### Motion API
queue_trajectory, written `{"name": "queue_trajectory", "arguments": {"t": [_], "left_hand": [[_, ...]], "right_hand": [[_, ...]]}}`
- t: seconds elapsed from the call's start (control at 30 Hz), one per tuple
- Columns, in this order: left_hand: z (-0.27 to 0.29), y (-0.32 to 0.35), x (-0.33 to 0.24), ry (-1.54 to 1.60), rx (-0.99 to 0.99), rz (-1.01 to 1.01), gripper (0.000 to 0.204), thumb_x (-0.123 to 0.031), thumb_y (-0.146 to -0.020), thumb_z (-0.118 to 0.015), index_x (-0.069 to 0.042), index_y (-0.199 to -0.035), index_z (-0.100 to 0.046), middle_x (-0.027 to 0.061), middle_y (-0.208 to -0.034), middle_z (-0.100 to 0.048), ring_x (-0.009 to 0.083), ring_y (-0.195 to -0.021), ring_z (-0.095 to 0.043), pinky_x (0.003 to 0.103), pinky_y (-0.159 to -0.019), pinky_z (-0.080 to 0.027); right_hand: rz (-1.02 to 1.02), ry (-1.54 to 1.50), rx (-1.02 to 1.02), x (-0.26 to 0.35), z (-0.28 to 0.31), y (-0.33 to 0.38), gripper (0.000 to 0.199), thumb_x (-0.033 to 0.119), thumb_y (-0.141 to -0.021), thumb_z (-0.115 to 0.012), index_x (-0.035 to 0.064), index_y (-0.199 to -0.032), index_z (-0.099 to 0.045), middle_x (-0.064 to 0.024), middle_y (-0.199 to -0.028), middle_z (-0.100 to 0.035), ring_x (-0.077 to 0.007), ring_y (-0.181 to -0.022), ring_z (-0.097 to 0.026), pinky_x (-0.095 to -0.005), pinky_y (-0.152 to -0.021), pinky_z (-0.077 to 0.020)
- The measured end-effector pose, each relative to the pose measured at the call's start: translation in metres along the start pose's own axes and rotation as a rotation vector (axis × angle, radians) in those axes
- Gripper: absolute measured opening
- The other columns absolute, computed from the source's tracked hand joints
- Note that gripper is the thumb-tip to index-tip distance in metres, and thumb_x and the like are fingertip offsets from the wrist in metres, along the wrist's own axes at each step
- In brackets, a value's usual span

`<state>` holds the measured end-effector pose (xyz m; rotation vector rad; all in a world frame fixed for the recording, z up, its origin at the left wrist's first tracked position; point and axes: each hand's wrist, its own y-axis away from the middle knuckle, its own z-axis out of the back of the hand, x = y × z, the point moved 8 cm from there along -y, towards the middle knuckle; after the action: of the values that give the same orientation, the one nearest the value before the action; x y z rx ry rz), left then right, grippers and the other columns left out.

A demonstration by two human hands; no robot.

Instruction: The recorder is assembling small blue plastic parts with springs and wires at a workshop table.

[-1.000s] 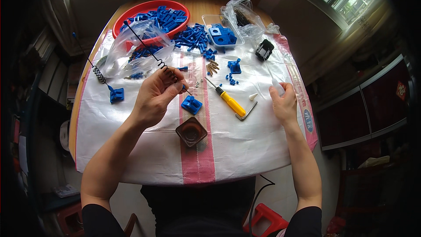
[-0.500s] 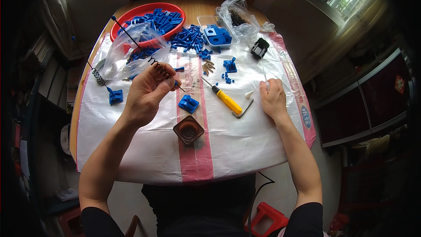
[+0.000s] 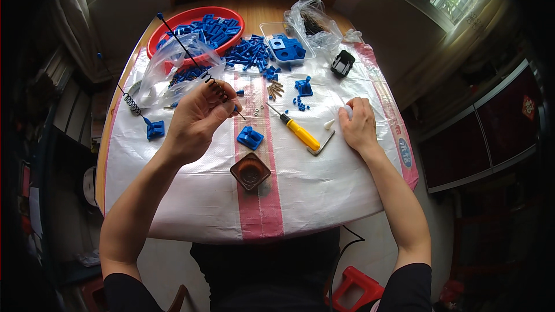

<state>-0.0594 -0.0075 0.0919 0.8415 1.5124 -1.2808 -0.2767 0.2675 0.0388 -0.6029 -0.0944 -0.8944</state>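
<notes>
My left hand (image 3: 199, 117) pinches a thin black rod with a coiled spring (image 3: 186, 52), raised above the table. A blue knob caps its upper end, and its thin lower end sticks out past my fingertips. At the right, my right hand (image 3: 359, 124) rests low over the sheet, fingers curled round a whitish thing (image 3: 348, 111) that they mostly hide. Between my hands lie a blue bracket (image 3: 250, 137), a yellow-handled screwdriver (image 3: 302, 133), a hex key (image 3: 322, 144) and a small white cone (image 3: 329, 124). A square brown dish (image 3: 250, 171) sits nearer me.
A red basin (image 3: 152, 40) of blue parts, a plastic bag (image 3: 165, 60) and a clear tub (image 3: 265, 30) stand farther back. Brass pieces (image 3: 274, 89), small blue bits (image 3: 300, 104) and a black box (image 3: 343, 63) lie nearby. Another spring rod (image 3: 132, 104) stands at left.
The rod's upper end has shifted slightly right and down. A thin white tip that pointed away from my right hand no longer shows clearly; that hand has moved slightly nearer me.
</notes>
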Motion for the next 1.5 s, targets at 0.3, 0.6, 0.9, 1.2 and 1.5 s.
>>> {"name": "queue_trajectory", "arguments": {"t": [0.3,0.6,0.9,1.2,1.5], "left_hand": [[-0.003,-0.003,0.007,-0.059,0.044,0.032,0.012,-0.001,-0.099,-0.058,-0.002,-0.111,-0.058,0.0048,-0.104,-0.063,0.0128,-0.101,-0.062,0.031,-0.093,-0.049],[-0.02,0.002,0.005,-0.427,0.095,-0.051,0.011,0.001,-0.097,-0.06,-0.002,-0.108,-0.06,0.0052,-0.096,-0.066,0.0138,-0.096,-0.064,0.032,-0.091,-0.05],[-0.017,-0.002,-0.005,-0.473,0.111,-0.077,0.014,0.001,-0.099,-0.059,-0.001,-0.112,-0.059,0.0071,-0.1,-0.067,0.0162,-0.101,-0.065,0.034,-0.093,-0.051],[-0.029,-0.018,-0.017,-0.687,0.255,-0.173,0.03,-0.005,-0.099,-0.063,0.0,-0.128,-0.058,0.0122,-0.116,-0.068,0.0235,-0.108,-0.067,0.038,-0.095,-0.052],[-0.033,-0.016,-0.013,-0.695,0.284,-0.123,0.03,-0.004,-0.099,-0.061,0.0,-0.128,-0.058,0.0121,-0.111,-0.07,0.0236,-0.105,-0.067,0.037,-0.093,-0.052]], "right_hand": [[0.065,0.042,-0.017,0.004,0.003,0.005,0.027,0.018,-0.091,-0.068,-0.0005,-0.109,-0.064,-0.0174,-0.109,-0.06,-0.0349,-0.106,-0.057,-0.0431,-0.095,-0.0455],[0.117,-0.09,-0.267,0.032,0.05,-0.002,0.03,0.021,-0.092,-0.066,-0.0011,-0.113,-0.064,-0.0163,-0.104,-0.062,-0.0293,-0.094,-0.059,-0.042,-0.088,-0.0482],[0.387,-0.637,-0.155,0.169,0.063,-0.008,0.023,0.015,-0.092,-0.068,-0.0004,-0.11,-0.068,-0.0136,-0.096,-0.067,-0.0221,-0.085,-0.066,-0.0348,-0.077,-0.0532],[0.523,-0.955,0.081,0.21,0.031,-0.013,0.032,0.02,-0.095,-0.072,0.0,-0.12,-0.069,-0.0136,-0.101,-0.075,-0.0217,-0.087,-0.074,-0.0333,-0.073,-0.0569],[0.456,-1.075,0.081,0.204,0.02,-0.007,0.022,0.011,-0.094,-0.072,0.0,-0.113,-0.071,-0.0124,-0.096,-0.077,-0.017,-0.083,-0.074,-0.0289,-0.073,-0.0586]]}}
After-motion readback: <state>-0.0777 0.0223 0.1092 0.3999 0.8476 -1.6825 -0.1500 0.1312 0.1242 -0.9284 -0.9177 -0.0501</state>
